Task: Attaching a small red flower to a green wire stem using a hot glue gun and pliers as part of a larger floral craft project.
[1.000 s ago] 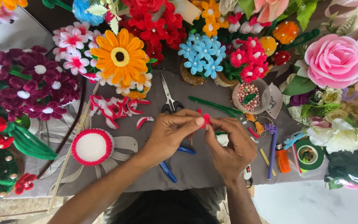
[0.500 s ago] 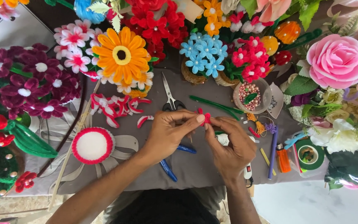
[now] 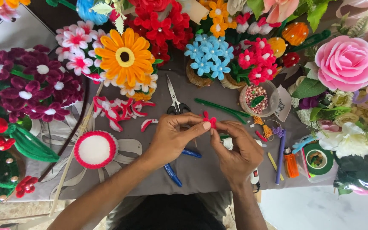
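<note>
A small red flower (image 3: pixel 210 120) is being pinched between the fingertips of the left hand (image 3: pixel 173 138) and the right hand (image 3: pixel 237 149), both grasping it above the grey cloth (image 3: pixel 201 170). Scissors (image 3: pixel 174 100) are lying just beyond the hands, and blue-handled pliers (image 3: pixel 173 173) are lying beneath the left wrist.

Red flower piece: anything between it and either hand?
Nothing visible. The red flower piece is pinched directly by the left hand and right hand fingertips, above the grey cloth.
</note>
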